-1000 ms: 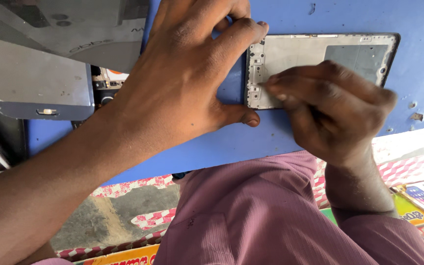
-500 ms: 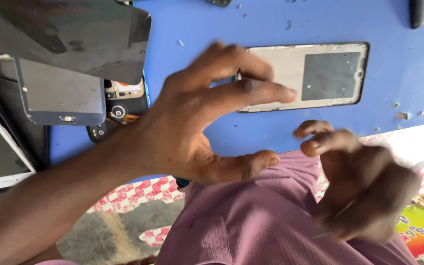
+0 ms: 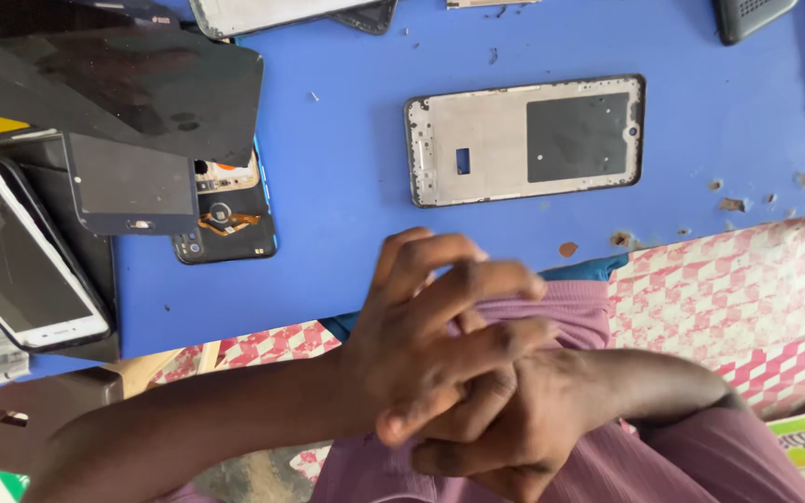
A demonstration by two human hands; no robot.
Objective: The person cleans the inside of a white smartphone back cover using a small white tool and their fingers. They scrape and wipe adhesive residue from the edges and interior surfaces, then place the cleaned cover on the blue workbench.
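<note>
- The left hand (image 3: 430,340) lies over the right hand (image 3: 505,419) above the lap, just off the near edge of the blue desk (image 3: 347,186); the left fingers are spread, and the right ones seem curled under them, though blur makes that hard to tell. Neither holds anything.
- A phone frame (image 3: 525,140) lies flat past the hands, mid-desk, apart from both.
- Toward the left edge sit an opened phone (image 3: 230,219), a dark panel (image 3: 132,191) and a white phone (image 3: 20,256).
- A large dark sheet (image 3: 142,79) covers the far left corner.
</note>
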